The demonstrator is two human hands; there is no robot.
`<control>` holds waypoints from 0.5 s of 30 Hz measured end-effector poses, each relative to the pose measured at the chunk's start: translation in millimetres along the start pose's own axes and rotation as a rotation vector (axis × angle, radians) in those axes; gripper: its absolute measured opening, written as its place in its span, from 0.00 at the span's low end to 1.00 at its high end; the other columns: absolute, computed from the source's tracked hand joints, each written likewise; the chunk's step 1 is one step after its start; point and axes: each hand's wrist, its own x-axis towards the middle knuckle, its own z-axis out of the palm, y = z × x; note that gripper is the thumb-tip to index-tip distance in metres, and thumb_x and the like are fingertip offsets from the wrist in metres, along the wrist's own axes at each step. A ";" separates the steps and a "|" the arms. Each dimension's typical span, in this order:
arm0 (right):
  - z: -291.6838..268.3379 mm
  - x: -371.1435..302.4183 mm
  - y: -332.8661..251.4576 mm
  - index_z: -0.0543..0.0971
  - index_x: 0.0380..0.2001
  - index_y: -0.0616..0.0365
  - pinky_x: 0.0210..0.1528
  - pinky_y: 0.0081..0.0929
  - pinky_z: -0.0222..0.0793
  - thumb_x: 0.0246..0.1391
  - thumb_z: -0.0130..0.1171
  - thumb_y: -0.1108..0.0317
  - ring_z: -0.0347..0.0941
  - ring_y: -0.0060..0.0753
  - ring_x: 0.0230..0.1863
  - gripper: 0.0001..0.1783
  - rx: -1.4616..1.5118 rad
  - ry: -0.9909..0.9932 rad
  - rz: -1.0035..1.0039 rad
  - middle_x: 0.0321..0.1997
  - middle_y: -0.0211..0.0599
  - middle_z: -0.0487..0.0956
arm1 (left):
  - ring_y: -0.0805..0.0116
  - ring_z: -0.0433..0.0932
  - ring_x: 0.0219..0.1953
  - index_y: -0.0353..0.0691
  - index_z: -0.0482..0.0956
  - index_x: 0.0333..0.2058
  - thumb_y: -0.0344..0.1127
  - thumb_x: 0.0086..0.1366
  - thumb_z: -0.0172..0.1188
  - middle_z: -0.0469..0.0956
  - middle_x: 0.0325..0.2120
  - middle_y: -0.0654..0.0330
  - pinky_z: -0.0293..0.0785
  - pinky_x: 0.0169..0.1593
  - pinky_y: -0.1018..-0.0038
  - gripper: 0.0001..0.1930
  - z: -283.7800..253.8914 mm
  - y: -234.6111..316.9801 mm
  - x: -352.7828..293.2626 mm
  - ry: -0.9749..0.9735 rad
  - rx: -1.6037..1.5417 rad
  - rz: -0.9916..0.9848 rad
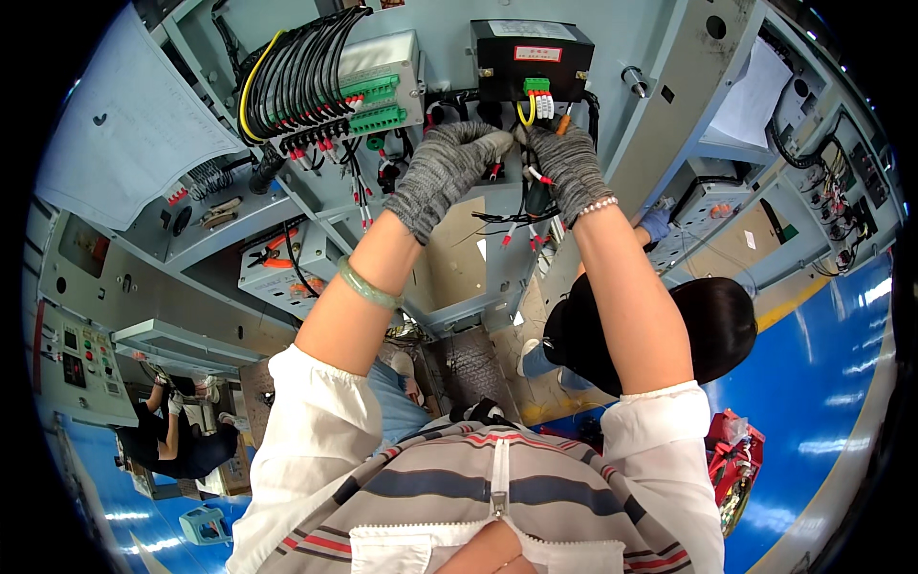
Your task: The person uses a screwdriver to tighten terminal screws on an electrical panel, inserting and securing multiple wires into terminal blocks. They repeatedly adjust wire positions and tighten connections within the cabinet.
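Both hands wear grey knitted gloves. My left hand [445, 172] is closed, its thumb and fingers pinched toward the other hand; what lies in them is hidden. My right hand [572, 165] is closed round black wires [524, 196], which hang below it with red and white ends. A small orange piece [563, 124] shows at its fingertips, its kind unclear. Just above is a black box [521, 72] with a green connector [537, 85], from which yellow and white-marked wires run. Left of my hands, a grey module [406, 72] carries green terminal blocks [378, 120] and a thick black wire bundle [304, 72].
A person with dark hair [712, 330] crouches beneath my right forearm, a blue-gloved hand [656, 225] at the cabinet. Orange-handled pliers [273, 256] lie at left. A paper drawing [134, 124] hangs far left. Another person [177, 440] sits lower left. A red container [734, 450] stands lower right.
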 end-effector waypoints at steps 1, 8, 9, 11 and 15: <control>1.1 -1.3 -0.3 0.76 0.35 0.57 0.31 0.26 0.70 0.50 0.57 0.60 0.73 0.29 0.26 0.13 0.048 -0.004 0.015 0.26 0.36 0.79 | 0.76 0.73 0.29 0.35 0.80 0.36 0.41 0.57 0.60 0.79 0.26 0.61 0.71 0.37 0.77 0.15 -1.4 -0.9 -2.5 -0.016 0.005 0.000; 1.7 5.4 11.1 0.76 0.35 0.59 0.26 0.25 0.70 0.50 0.57 0.61 0.73 0.27 0.21 0.13 0.086 0.045 -0.157 0.23 0.37 0.77 | 0.78 0.71 0.29 0.37 0.78 0.38 0.34 0.56 0.62 0.77 0.26 0.65 0.69 0.36 0.79 0.12 -3.5 -10.8 -1.7 -0.058 0.160 0.218; 2.0 2.2 9.8 0.76 0.35 0.60 0.26 0.25 0.70 0.50 0.58 0.61 0.73 0.26 0.22 0.14 0.093 0.035 -0.155 0.23 0.37 0.77 | 0.78 0.71 0.29 0.37 0.78 0.38 0.34 0.55 0.62 0.77 0.27 0.65 0.70 0.36 0.79 0.12 -3.8 -10.8 -2.0 -0.037 0.185 0.233; 2.2 4.5 11.2 0.76 0.36 0.60 0.25 0.25 0.70 0.50 0.58 0.61 0.73 0.26 0.22 0.14 0.078 0.062 -0.130 0.24 0.36 0.77 | 0.76 0.73 0.30 0.36 0.78 0.37 0.35 0.56 0.61 0.78 0.28 0.62 0.70 0.37 0.78 0.11 1.0 -9.3 -1.1 0.122 0.139 0.260; 4.1 10.9 13.2 0.75 0.37 0.59 0.24 0.25 0.70 0.50 0.57 0.61 0.72 0.25 0.21 0.15 0.124 0.039 -0.072 0.23 0.36 0.77 | 0.75 0.74 0.30 0.36 0.79 0.38 0.37 0.56 0.61 0.79 0.29 0.60 0.71 0.37 0.77 0.14 15.0 -12.1 5.5 0.404 0.089 0.355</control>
